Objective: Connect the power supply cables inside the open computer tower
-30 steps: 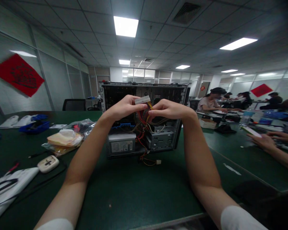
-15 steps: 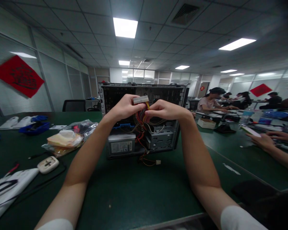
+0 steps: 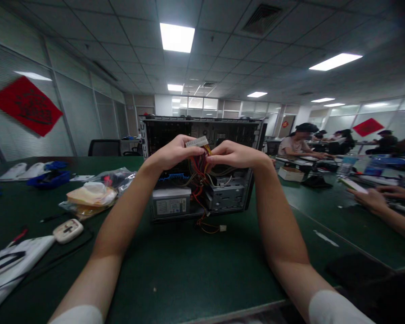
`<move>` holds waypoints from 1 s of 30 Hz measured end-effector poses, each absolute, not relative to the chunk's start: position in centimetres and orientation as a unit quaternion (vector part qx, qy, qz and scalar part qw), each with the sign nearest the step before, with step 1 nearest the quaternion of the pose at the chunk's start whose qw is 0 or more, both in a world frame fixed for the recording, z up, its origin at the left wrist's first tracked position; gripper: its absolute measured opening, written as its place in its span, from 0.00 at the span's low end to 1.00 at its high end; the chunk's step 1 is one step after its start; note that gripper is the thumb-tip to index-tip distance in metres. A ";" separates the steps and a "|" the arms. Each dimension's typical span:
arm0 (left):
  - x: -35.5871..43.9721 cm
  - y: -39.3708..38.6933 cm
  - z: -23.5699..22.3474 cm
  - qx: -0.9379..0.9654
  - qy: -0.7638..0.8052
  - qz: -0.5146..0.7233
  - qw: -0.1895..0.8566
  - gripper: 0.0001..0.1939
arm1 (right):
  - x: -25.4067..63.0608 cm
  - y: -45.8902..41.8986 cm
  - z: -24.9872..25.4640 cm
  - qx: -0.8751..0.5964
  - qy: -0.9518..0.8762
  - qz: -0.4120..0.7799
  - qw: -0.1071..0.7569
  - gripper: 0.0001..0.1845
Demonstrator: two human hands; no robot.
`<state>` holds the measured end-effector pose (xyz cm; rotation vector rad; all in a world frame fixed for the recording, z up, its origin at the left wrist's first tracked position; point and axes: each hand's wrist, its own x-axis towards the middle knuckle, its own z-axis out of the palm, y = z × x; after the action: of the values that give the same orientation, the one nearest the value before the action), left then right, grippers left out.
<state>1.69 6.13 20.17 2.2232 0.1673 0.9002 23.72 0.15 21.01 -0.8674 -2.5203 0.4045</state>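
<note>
In front of me an open computer case (image 3: 202,119) stands on the green table. My left hand (image 3: 172,152) is closed on a long white multi-pin power connector (image 3: 196,142), held up before the case's opening. My right hand (image 3: 234,154) pinches the red, yellow and dark power cables (image 3: 201,165) just below the connector. These cables run down between the silver power supply (image 3: 171,204) and a metal drive cage (image 3: 227,197). A small white plug (image 3: 223,228) on thin wires lies on the table before the case.
To the left lie plastic bags with packets (image 3: 91,194), a cream round-cornered device (image 3: 68,231), a white board-like item (image 3: 16,261) and blue objects (image 3: 52,177). On the right are a small box (image 3: 290,173), a dark cap-like item (image 3: 316,181) and another person's hands (image 3: 374,200).
The white connector has tilted and shifted slightly left and down in my left hand. My right hand has moved a little to the right, still pinching the cables.
</note>
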 end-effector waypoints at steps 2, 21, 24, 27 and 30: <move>1.7 6.3 20.1 0.860 0.064 0.348 0.366 0.17 | 23.8 0.3 20.9 -0.313 -0.914 0.144 0.217 0.27; 1.1 5.6 20.5 0.882 0.079 0.360 0.294 0.17 | 23.9 0.3 20.8 -0.269 -0.899 0.199 0.281 0.21; 1.1 5.5 20.5 0.875 0.079 0.361 0.312 0.17 | 23.6 0.0 20.8 -0.262 -0.898 0.177 0.307 0.18; 1.0 5.5 20.5 0.866 0.088 0.369 0.326 0.16 | 23.2 -0.2 20.8 -0.261 -0.895 0.157 0.325 0.16; 0.9 5.5 20.5 0.853 0.095 0.376 0.350 0.16 | 22.8 -0.3 20.7 -0.267 -0.892 0.140 0.337 0.15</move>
<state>0.85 5.49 20.46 2.2083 0.2464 0.9739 22.84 -0.25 20.75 -0.6966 -2.3240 0.3636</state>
